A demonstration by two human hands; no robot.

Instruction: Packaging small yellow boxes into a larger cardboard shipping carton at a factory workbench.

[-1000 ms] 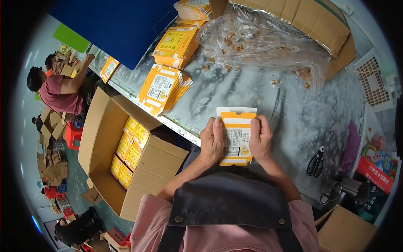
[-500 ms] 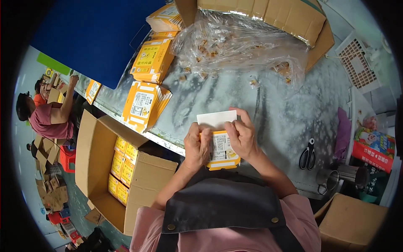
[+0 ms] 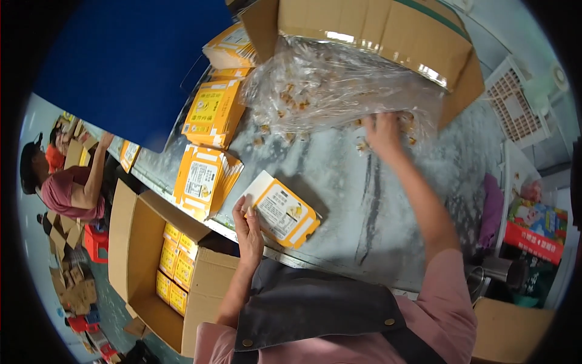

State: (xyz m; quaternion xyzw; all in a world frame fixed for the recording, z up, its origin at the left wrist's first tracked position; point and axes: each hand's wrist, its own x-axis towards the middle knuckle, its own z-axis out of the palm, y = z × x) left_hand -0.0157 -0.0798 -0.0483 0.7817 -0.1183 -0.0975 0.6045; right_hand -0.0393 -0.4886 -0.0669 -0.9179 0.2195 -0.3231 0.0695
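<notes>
1. The left hand [image 3: 247, 235] pinches a flat carton [image 3: 280, 212] by its left edge, aslant over the table [image 3: 339, 209].
2. The right hand [image 3: 384, 134] is at the plastic bag [image 3: 339, 82], among small packets [image 3: 362, 146]; whether its fingers pinch, I cannot tell.
3. Carton stacks [image 3: 202, 180] lie beyond the left hand.

Dark print [image 3: 274, 212] on orange-white carton [image 3: 284, 211].

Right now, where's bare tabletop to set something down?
Between the flat carton and the right forearm, nearer than the plastic bag; also between that forearm and the purple cloth. Crowded: left side, carton stacks; far side, bag and cardboard box.
</notes>
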